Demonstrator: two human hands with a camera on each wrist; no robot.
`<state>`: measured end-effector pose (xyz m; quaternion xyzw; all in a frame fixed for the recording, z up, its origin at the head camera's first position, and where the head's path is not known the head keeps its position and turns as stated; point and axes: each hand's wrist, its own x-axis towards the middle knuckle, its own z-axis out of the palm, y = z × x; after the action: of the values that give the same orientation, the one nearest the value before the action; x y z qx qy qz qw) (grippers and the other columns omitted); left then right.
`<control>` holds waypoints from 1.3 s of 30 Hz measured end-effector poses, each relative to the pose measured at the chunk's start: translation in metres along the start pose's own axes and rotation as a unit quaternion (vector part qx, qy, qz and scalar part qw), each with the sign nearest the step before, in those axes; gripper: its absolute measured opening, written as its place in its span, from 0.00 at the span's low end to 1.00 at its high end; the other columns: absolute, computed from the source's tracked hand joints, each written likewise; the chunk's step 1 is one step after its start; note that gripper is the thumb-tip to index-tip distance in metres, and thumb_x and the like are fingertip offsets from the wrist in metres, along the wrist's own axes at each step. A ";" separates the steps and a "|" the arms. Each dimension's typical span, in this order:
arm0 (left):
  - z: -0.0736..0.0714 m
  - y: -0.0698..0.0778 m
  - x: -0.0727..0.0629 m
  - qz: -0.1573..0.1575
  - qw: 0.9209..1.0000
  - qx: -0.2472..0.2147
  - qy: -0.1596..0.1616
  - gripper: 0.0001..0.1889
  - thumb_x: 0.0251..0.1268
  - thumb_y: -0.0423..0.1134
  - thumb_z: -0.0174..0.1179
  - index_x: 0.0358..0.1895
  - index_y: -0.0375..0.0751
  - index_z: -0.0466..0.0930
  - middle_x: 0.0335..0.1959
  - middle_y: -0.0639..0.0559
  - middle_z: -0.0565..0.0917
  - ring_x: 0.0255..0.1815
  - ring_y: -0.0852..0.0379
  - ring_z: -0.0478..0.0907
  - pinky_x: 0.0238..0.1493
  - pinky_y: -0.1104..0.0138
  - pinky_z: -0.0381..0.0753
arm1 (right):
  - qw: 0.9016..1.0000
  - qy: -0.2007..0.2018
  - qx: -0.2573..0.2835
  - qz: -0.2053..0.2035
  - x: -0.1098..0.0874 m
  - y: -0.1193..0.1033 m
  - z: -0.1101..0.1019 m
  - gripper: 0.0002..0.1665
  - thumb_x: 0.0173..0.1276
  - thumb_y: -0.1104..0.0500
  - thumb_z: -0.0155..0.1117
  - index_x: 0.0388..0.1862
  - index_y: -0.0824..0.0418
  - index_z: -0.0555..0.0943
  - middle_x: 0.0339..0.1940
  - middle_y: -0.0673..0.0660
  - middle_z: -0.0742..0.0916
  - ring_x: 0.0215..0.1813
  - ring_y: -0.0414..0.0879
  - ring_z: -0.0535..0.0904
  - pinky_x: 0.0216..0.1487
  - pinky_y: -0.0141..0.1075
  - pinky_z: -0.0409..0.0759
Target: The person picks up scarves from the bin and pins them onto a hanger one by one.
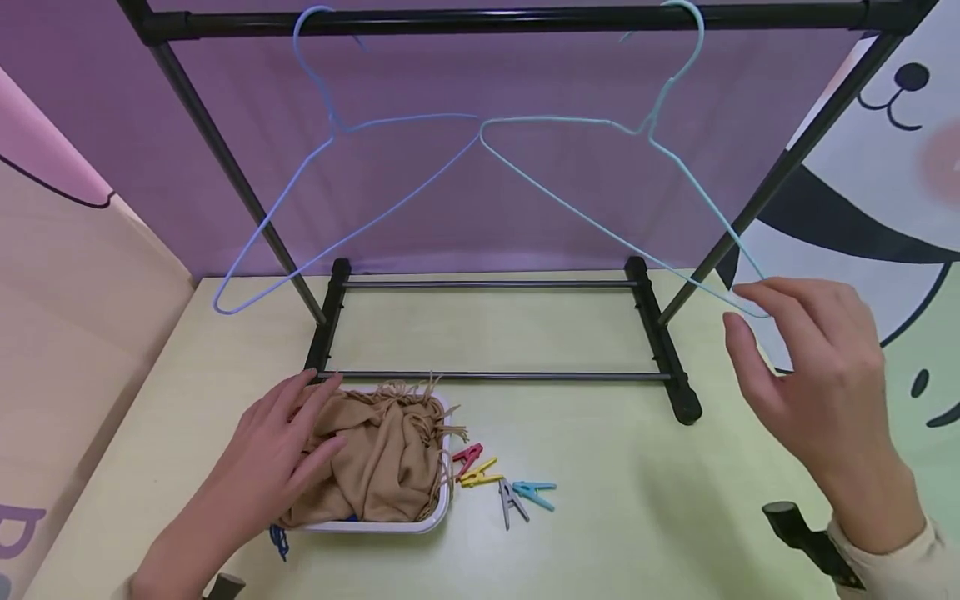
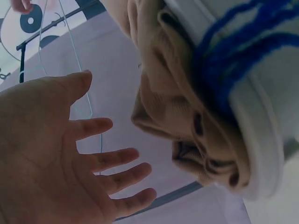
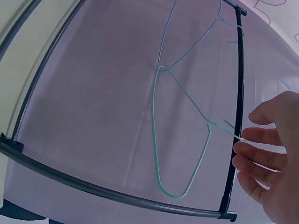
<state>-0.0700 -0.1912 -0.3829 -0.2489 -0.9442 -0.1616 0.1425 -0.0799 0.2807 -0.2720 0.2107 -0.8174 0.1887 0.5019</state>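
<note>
Two wire hangers hang from the black rack's top bar: a blue hanger on the left and a pale green hanger on the right. My right hand is at the green hanger's right corner in the head view, thumb and fingers apart. In the right wrist view the fingers are loosely bent with nothing between them. My left hand is spread beside and over a brown fringed cloth, bundled in a white basin. Blue tassels hang over the basin's rim.
The black rack stands on a pale table, its base bars behind the basin. Right of the basin lie several clothespins: red, yellow, grey and blue. A purple backdrop stands behind.
</note>
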 end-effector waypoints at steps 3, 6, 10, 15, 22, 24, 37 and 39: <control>0.004 0.001 0.004 -0.003 1.000 -0.006 -0.020 0.36 0.71 0.49 0.60 0.77 0.47 0.58 0.70 0.36 0.66 0.69 0.33 0.64 0.62 0.37 0.63 | 1.000 -0.027 -0.014 -0.005 0.011 0.008 0.002 0.29 0.71 0.48 0.54 0.44 0.75 0.82 0.42 0.73 0.83 0.46 0.72 0.73 0.54 0.45 0.67; 0.007 0.001 0.006 -0.007 0.999 -0.006 -0.034 0.37 0.71 0.50 0.60 0.79 0.48 0.55 0.70 0.35 0.66 0.68 0.31 0.65 0.63 0.36 0.63 | 0.998 -0.061 -0.022 -0.004 0.021 0.018 0.004 0.30 0.72 0.47 0.53 0.50 0.75 0.80 0.48 0.73 0.82 0.51 0.71 0.73 0.58 0.48 0.68; 0.011 0.001 0.006 -0.011 0.999 -0.006 -0.046 0.37 0.72 0.52 0.59 0.78 0.47 0.55 0.70 0.35 0.66 0.68 0.31 0.64 0.63 0.36 0.63 | 0.995 -0.100 -0.024 0.005 0.031 0.030 0.007 0.29 0.71 0.49 0.54 0.56 0.73 0.78 0.54 0.72 0.80 0.57 0.70 0.72 0.63 0.52 0.68; 0.019 -0.004 0.007 0.001 0.999 -0.018 -0.043 0.35 0.72 0.50 0.59 0.76 0.42 0.60 0.68 0.34 0.68 0.68 0.34 0.66 0.63 0.38 0.64 | 0.989 -0.144 -0.033 0.029 0.043 0.043 0.013 0.28 0.68 0.58 0.62 0.64 0.70 0.74 0.59 0.71 0.78 0.62 0.67 0.70 0.66 0.54 0.67; 0.029 -0.013 0.011 0.018 0.999 -0.004 -0.039 0.26 0.68 0.48 0.64 0.62 0.35 0.76 0.60 0.36 0.76 0.64 0.38 0.70 0.57 0.40 0.71 | 0.967 -0.229 -0.037 0.107 0.054 0.059 0.021 0.34 0.71 0.58 0.61 0.73 0.64 0.65 0.62 0.69 0.77 0.65 0.64 0.68 0.64 0.61 0.67; 0.029 -0.014 0.011 0.026 0.999 -0.004 -0.037 0.25 0.66 0.48 0.65 0.60 0.35 0.78 0.59 0.36 0.77 0.63 0.38 0.71 0.55 0.41 0.72 | 0.960 -0.250 -0.034 0.120 0.055 0.062 0.025 0.33 0.72 0.58 0.59 0.74 0.62 0.64 0.59 0.69 0.79 0.60 0.64 0.72 0.58 0.61 0.70; 0.031 -0.016 0.017 0.061 0.998 -0.004 0.003 0.15 0.57 0.40 0.72 0.45 0.36 0.84 0.43 0.44 0.83 0.48 0.45 0.78 0.48 0.50 0.79 | 0.974 -0.208 0.015 0.091 0.046 0.074 0.041 0.17 0.78 0.59 0.54 0.59 0.65 0.78 0.29 0.58 0.84 0.23 0.33 0.65 0.26 0.21 0.64; 0.031 -0.016 0.018 0.072 0.997 -0.005 0.011 0.13 0.55 0.37 0.72 0.43 0.36 0.84 0.41 0.45 0.83 0.46 0.45 0.79 0.46 0.50 0.79 | 0.977 -0.192 0.020 0.088 0.046 0.074 0.043 0.16 0.77 0.61 0.55 0.58 0.66 0.80 0.25 0.57 0.82 0.22 0.34 0.62 0.25 0.22 0.62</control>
<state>-0.0990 -0.1855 -0.4087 -0.3155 -0.9214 -0.1583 0.1627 -0.1702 0.3130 -0.2560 0.1804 -0.9097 0.2050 0.3130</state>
